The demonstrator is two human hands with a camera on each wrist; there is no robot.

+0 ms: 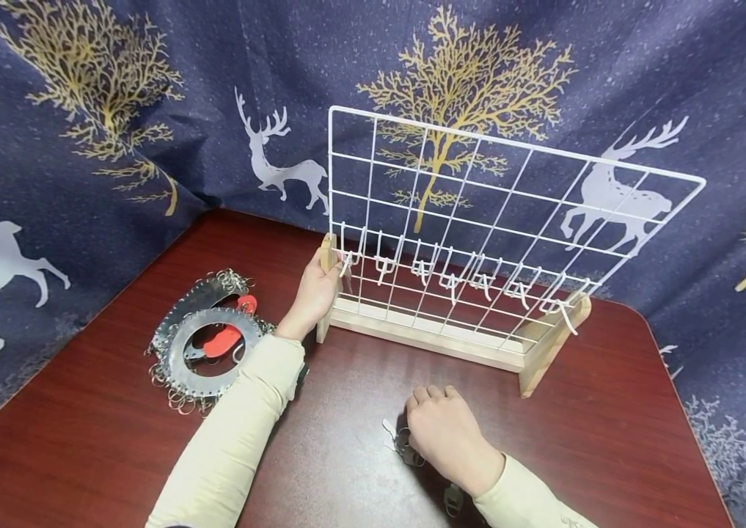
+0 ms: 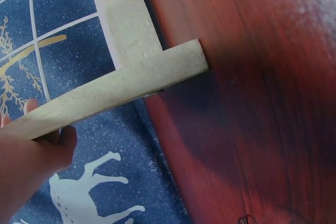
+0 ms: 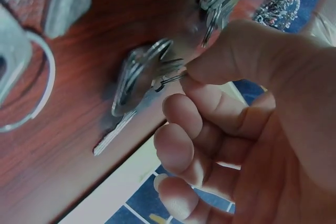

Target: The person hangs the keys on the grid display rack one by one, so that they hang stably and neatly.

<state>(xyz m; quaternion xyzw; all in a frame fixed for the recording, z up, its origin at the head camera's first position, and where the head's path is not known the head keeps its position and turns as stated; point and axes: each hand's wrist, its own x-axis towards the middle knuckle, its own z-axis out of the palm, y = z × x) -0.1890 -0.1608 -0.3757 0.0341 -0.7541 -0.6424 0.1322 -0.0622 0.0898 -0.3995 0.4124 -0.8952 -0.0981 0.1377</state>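
Picking up a bunch of keys [image 3: 139,77] looks like the step in hand. The right hand [image 1: 448,433] pinches the bunch narrowly between thumb and forefinger at its thin metal end, while the other fingers curl loosely beside it, holding nothing. The left hand [image 1: 315,292] grips the near end of the wooden side post [image 2: 126,85] of the wire rack [image 1: 425,334], fingers and thumb on either side of the wood.

The keys are at the front of the table [image 1: 339,455], before the rack and well apart from its white hooks [image 1: 452,282]; whether they touch the tabletop, I cannot tell. To my eye, the next move calls for a firmer pinch and a straight lift, so that nothing slips or snags, with the left hand keeping the rack steady.

The bunch looks small and silvery: flat, shiny heads overlap, and one slim blade pokes out below them, away from the fingertips. The close view is soft, so the teeth and any ring joining them are hard to make out. More keys [image 1: 453,500] lie near the right wrist, partly hidden by shadow.
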